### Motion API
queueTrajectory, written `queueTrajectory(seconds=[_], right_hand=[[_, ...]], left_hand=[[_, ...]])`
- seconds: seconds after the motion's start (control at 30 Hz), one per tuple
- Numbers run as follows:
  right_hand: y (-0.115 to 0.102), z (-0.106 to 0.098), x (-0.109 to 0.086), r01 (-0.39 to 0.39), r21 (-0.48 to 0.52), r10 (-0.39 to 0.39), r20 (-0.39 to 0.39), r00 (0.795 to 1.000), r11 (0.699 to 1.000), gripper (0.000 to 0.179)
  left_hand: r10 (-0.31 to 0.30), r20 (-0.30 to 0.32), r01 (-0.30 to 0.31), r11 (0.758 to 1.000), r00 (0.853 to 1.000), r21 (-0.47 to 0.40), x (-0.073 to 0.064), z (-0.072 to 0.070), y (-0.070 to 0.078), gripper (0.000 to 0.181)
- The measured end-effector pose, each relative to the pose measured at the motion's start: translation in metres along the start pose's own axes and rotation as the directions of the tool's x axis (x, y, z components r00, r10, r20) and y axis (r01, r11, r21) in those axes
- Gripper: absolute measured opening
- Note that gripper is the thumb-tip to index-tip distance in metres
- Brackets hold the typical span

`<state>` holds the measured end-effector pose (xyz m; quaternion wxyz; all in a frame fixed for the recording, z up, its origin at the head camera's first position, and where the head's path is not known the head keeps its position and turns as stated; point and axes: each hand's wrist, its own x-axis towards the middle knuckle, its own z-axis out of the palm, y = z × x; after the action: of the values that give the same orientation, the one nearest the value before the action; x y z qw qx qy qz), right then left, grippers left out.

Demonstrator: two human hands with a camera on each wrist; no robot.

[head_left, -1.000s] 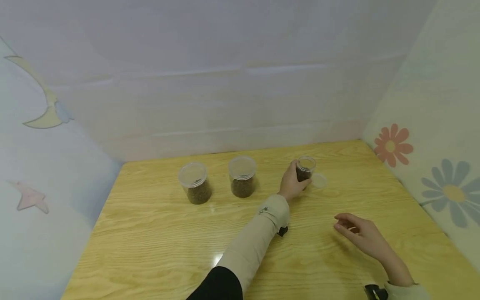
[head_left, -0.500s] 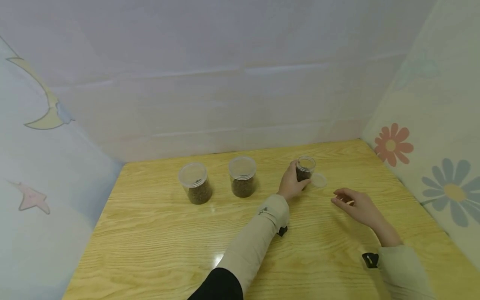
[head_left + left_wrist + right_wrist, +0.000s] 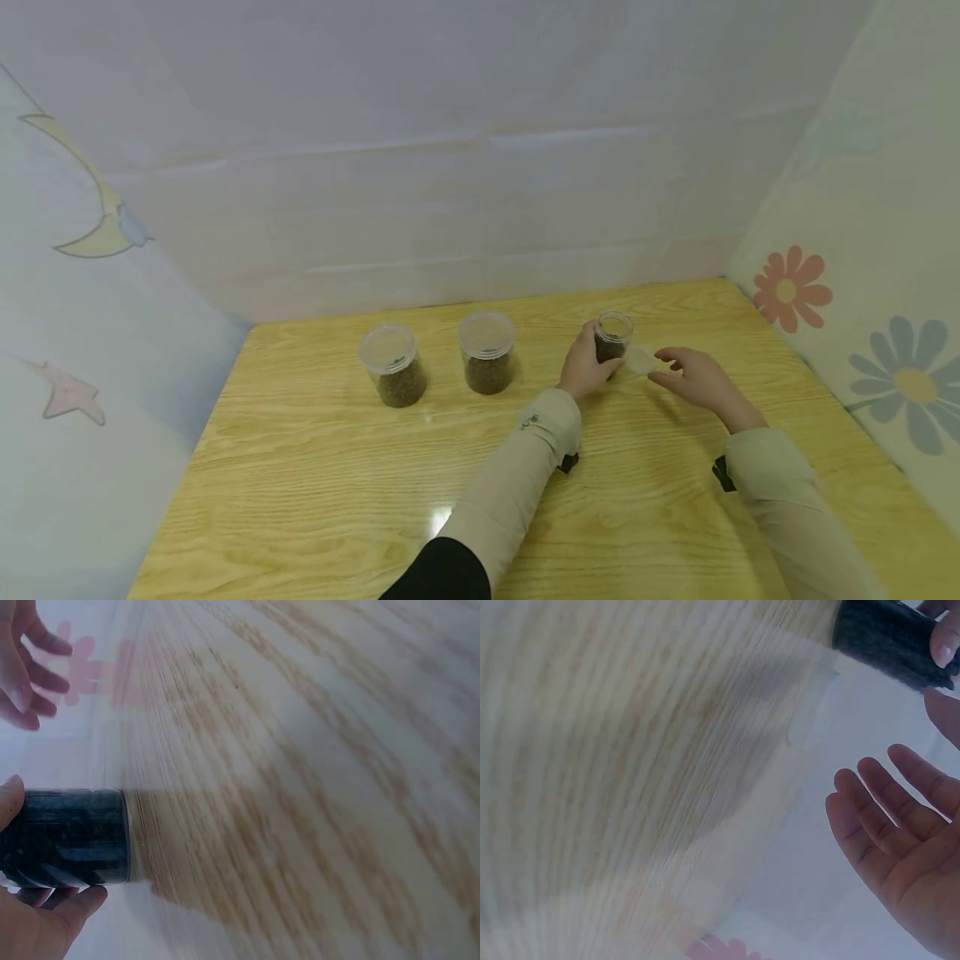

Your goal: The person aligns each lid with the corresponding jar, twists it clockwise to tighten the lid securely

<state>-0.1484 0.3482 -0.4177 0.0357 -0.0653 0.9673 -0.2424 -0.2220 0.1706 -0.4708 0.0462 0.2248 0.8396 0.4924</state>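
Note:
My left hand [image 3: 585,367] grips a small clear jar [image 3: 612,341] of dark granular contents, which stands upright and uncovered at the back right of the table. In the left wrist view the jar [image 3: 75,838] sits between thumb and fingers. Flat on the wood just right of it lies a round translucent lid [image 3: 640,361], also faint in the right wrist view, where the lid [image 3: 812,716] is apart from the palm. My right hand [image 3: 697,379] hovers beside the lid, holding nothing. Its fingers look loosely extended in the right wrist view, the hand [image 3: 915,840] facing the jar.
Two larger lidded jars, a left one [image 3: 393,367] and a middle one [image 3: 487,354], stand left of my left hand with brown contents. The wooden table [image 3: 315,475] meets a pale back wall [image 3: 480,225] and patterned side walls.
My right hand has moved forward and left across the table, up to the lid. The left hand keeps its grip on the small jar, which stays in place.

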Motion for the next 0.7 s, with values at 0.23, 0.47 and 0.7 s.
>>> queueTrajectory(seconds=[0.23,0.47,0.7], right_hand=[[0.005,0.012,0.026,0.006,-0.105,0.002,0.074,0.997,0.994,0.050],[0.006,0.019,0.041,-0.029,-0.185,0.049,0.104,0.993,0.982,0.052],[0.010,0.025,0.050,-0.008,-0.201,0.035,0.129,0.991,0.980,0.055]], left_hand=[[-0.025,0.008,0.025,0.999,1.000,0.029,-0.001,-0.001,0.001,0.071],[-0.012,0.010,0.011,0.997,1.000,0.081,0.001,0.001,0.001,0.069],[-0.026,0.013,0.025,0.996,1.000,0.084,0.001,0.000,0.002,0.070]])
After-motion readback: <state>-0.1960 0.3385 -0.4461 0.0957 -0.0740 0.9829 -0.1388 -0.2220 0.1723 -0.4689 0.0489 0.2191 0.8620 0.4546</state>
